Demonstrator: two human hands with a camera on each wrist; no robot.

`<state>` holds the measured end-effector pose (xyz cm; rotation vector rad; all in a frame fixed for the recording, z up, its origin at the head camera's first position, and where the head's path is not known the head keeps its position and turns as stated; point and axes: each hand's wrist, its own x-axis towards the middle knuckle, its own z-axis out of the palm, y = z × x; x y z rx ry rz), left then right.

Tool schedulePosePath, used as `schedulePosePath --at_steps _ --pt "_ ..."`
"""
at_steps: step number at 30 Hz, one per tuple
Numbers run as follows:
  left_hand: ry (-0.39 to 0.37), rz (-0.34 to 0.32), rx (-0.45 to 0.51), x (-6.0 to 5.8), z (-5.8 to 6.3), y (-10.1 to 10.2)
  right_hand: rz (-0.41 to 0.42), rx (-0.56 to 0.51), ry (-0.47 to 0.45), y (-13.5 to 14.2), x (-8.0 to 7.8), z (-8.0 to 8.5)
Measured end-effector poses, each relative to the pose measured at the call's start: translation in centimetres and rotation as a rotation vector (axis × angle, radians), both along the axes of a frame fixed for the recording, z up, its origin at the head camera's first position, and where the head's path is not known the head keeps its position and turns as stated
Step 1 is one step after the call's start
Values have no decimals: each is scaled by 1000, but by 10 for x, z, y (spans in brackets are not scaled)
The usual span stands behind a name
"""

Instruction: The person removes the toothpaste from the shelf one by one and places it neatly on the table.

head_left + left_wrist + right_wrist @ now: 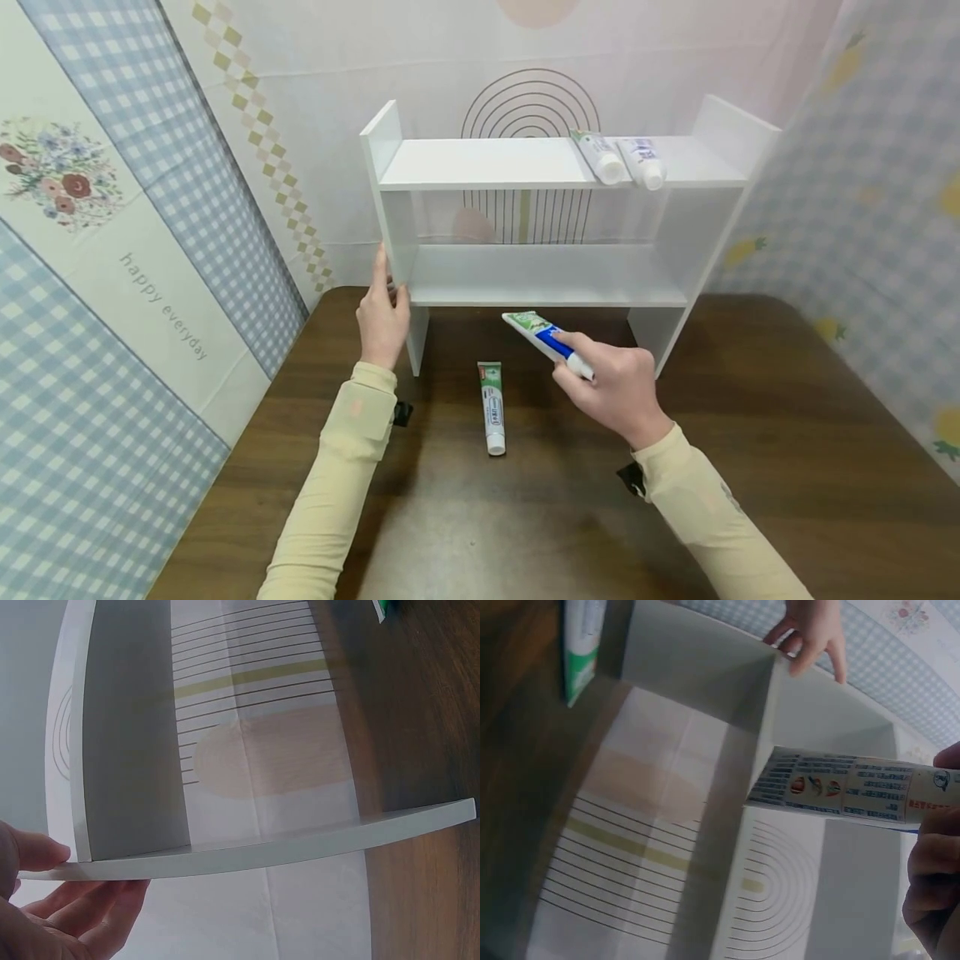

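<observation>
Toothpaste tube (546,339), green at its crimped end with a blue band and a white cap, is pinched in the right hand (615,387) near the cap; its long axis runs from the hand up and to the left, crimped end leading, so the flat end points at the front edge of the lower shelf board of the white shelf unit (547,279); the tube sits in the air just in front of and slightly below that board, above the dark wooden table (787,433); the right hand is plainly the nearer one, since it carries the tube; in the right wrist view the printed side of the tube (840,787) crosses in front of the shelf interior, with fingers (930,877) curled round it at the right edge.

Left hand (382,312) rests flat against the left side panel of the shelf unit, fingers straight and pointing up, thumb toward the panel's front edge; the left wrist view shows fingers (82,907) lying along the panel's outer face, holding nothing else.

Second tube (492,407), white with a green crimped end, lies on the table between the two hands, long axis running near to far, cap toward the person; two more tubes (621,158) lie side by side on the right part of the top shelf, caps at the front edge.
</observation>
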<state>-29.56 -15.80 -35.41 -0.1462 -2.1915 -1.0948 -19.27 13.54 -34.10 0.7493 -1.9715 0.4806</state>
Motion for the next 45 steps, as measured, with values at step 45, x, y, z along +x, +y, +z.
schedulePosePath --at_steps 45 --pt "-46 13 -26 0 -4 0 -260 405 -856 13 -23 -61"
